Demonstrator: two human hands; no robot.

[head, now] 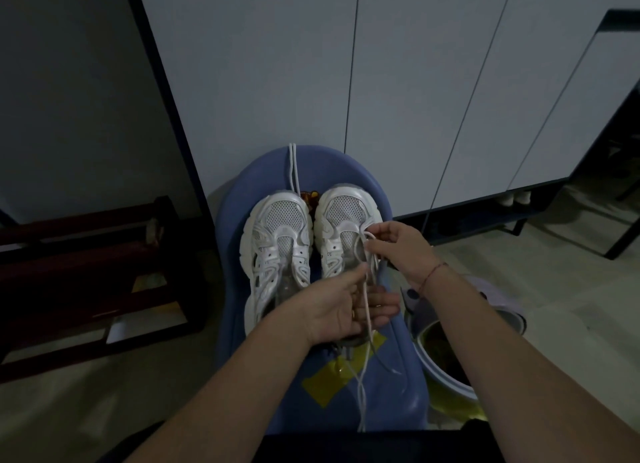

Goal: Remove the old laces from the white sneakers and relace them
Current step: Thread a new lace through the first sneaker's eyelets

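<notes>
At right fingertips: lace is pinched by right hand at the lower eyelets, seemingly for feeding through.
Left hand: lace's slack is gripped between thumb and fingers, presumably for tension.
Right sneaker: stood on blue stool.
Left sneaker: unlaced; loose lace laid beyond the toes.

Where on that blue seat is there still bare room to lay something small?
Bare: the far rim of the seat, right of the loose lace and beyond the right sneaker; also a narrow strip beside the left sneaker. Crowded: the middle, where left hand and right hand hold the other lace, its tails over the yellow tape.
</notes>
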